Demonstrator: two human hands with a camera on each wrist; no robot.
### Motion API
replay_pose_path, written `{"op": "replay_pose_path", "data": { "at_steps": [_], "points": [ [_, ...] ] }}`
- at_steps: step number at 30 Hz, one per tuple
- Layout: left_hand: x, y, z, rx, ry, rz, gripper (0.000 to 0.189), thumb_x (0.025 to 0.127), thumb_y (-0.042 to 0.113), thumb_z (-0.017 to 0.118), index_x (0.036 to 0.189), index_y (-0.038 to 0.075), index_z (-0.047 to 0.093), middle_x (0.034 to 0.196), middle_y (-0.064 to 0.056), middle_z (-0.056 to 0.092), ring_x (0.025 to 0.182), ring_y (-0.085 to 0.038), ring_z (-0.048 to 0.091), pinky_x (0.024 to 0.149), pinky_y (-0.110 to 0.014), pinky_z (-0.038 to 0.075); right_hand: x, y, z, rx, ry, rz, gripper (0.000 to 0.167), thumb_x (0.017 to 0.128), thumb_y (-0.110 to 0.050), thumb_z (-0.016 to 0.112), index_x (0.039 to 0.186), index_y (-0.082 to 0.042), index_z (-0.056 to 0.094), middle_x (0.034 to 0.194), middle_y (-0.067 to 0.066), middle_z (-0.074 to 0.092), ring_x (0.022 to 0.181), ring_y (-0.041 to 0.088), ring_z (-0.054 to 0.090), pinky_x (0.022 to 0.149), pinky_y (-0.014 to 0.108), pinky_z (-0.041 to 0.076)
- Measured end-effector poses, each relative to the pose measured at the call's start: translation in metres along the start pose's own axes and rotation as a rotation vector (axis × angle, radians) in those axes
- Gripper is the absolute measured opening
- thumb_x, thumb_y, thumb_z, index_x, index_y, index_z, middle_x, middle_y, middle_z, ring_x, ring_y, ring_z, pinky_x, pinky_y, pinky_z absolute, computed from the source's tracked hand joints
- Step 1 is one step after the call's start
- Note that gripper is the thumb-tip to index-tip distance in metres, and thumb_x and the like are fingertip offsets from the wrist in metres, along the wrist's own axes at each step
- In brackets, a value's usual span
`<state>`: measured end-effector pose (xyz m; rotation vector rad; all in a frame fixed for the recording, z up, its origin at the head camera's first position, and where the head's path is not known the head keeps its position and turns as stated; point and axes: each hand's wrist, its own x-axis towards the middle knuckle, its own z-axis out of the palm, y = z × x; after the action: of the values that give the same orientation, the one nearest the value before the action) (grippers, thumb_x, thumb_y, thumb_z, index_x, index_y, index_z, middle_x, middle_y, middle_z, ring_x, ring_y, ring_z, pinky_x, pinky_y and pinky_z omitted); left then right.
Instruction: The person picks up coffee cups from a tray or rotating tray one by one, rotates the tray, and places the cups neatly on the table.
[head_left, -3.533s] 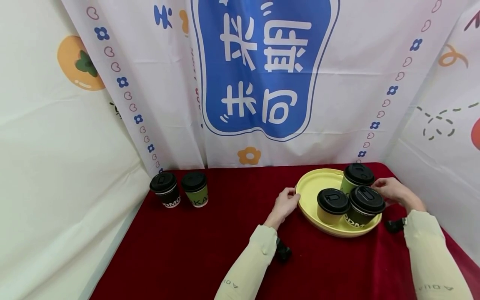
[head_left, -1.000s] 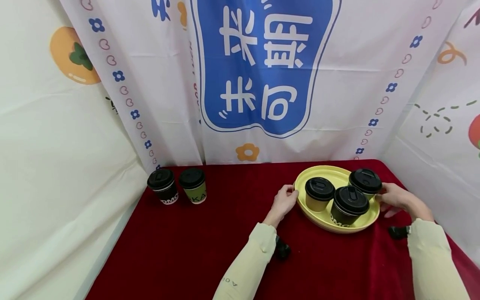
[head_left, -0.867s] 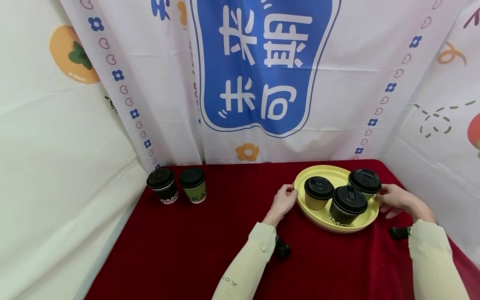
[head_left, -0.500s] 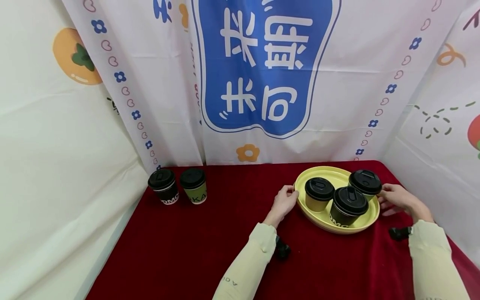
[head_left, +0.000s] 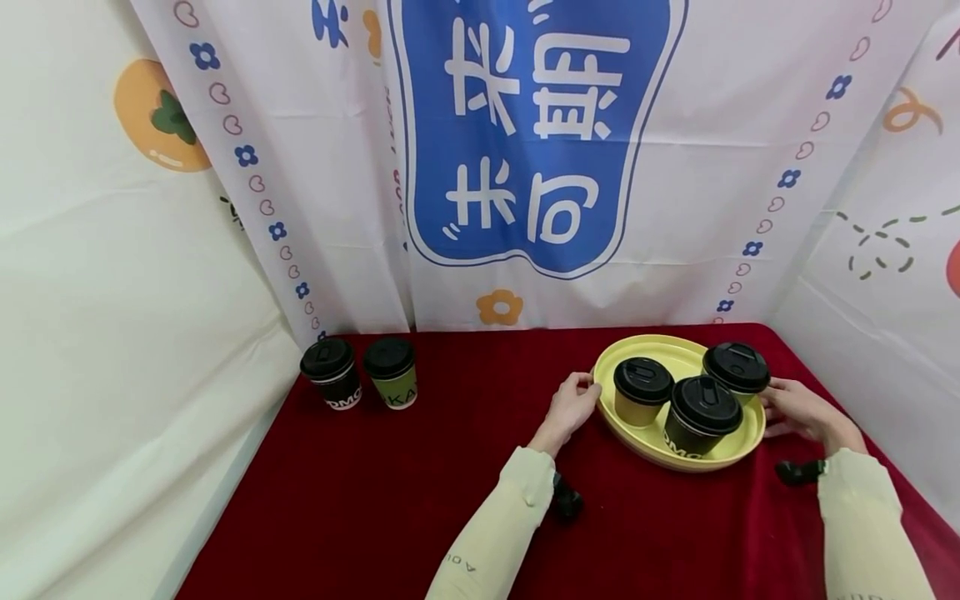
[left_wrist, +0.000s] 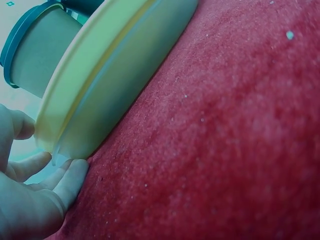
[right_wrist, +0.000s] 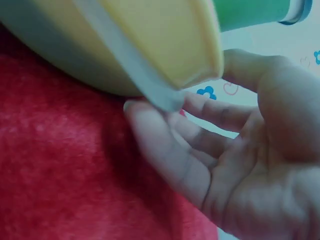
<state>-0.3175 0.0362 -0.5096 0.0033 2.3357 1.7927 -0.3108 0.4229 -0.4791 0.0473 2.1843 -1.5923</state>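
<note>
A round yellow tray (head_left: 652,348) sits on the right of the red cloth. My left hand (head_left: 567,411) holds its left rim; in the left wrist view the thumb meets the rim while the fingers (left_wrist: 72,180) reach under the edge. At the opposite side my right hand (head_left: 802,411) grips the tray rim, thumb above and fingers (right_wrist: 160,145) below, partly hidden by a cup in the head view. Three black-lidded paper cups stand upright on the tray: a tan cup (head_left: 636,410), a dark cup (head_left: 688,435) and, behind, a green cup (head_left: 742,395).
A black paper cup (head_left: 341,388) and another green paper cup (head_left: 395,388), both lidded, stand at the back left of the red-covered table (head_left: 390,500). Printed white cloth (head_left: 360,208) hangs behind the table and along both sides.
Over the last few seconds the tray has turned clockwise with its cups, the tan and dark ones shifting left. My right hand has slid nearer along the rim. The left stays put.
</note>
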Motion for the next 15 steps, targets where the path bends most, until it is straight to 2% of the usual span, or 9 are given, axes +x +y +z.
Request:
{"op": "replay_pose_path", "data": {
  "at_steps": [7,15],
  "points": [
    [-0.002,0.001,-0.001,-0.01,-0.009,0.001,0.032,0.098,0.041,0.054,0.127,0.027,0.058,0.107,0.004,0.064,0.093,-0.01,0.061,0.083,-0.035,0.05,0.002,0.008,0.0,0.114,-0.005,-0.01,0.03,0.107,-0.028,0.038,0.092,-0.031,0.063,0.075,-0.009,0.063,0.072,0.006,0.065,0.067,0.034,0.059],
    [-0.004,0.004,-0.002,-0.017,-0.044,0.0,0.032,0.098,0.04,0.055,0.127,0.025,0.058,0.105,0.004,0.065,0.09,-0.011,0.063,0.08,-0.034,0.05,0.0,0.015,-0.002,0.163,-0.037,-0.044,0.03,0.107,-0.029,0.038,0.094,-0.031,0.065,0.08,-0.006,0.068,0.075,0.007,0.068,0.067,0.035,0.059]
  ]
}}
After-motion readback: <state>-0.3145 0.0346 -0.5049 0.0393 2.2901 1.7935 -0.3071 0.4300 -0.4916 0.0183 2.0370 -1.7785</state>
